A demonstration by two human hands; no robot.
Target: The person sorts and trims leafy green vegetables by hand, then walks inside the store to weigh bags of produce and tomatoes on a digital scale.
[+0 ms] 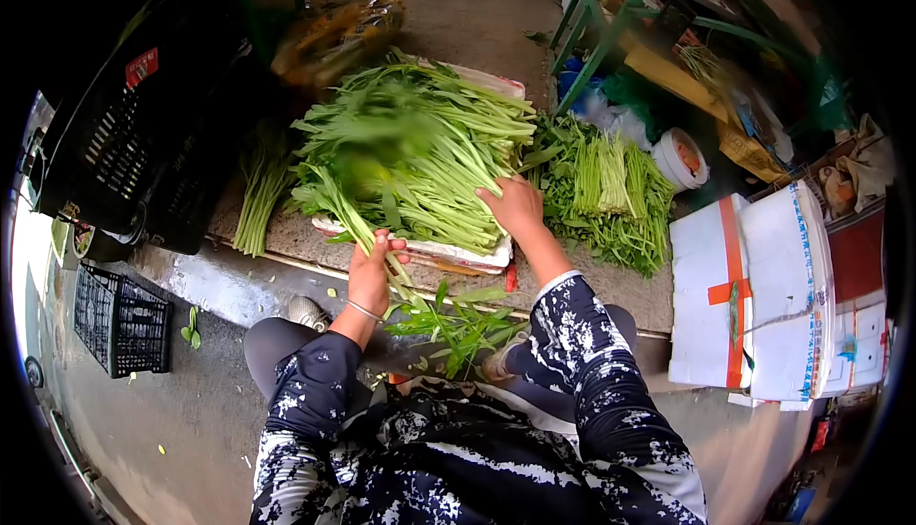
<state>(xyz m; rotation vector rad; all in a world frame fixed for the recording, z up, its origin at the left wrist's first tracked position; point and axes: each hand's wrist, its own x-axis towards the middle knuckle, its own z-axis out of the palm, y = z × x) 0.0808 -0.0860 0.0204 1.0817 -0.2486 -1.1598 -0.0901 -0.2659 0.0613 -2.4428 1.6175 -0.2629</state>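
Observation:
A large heap of leafy green stalks (439,172) lies on a white foam tray (477,256) in front of me. My left hand (370,275) is closed round a few long stalks (345,212) at the heap's near left side. On the heap's right edge rests my right hand (515,206), its fingers bent against the stalk ends; whether it grips any is unclear. To the right lies a second pile of greens (611,181), and a small bunch (260,202) lies to the left. Loose leaves (458,325) are scattered on the ground between my feet.
Black crates (124,143) stand at the left, with a smaller black crate (122,320) below them. White foam boxes (754,291) with orange tape stand at the right. A white bucket (680,159) and a green metal frame (611,38) are at the back right.

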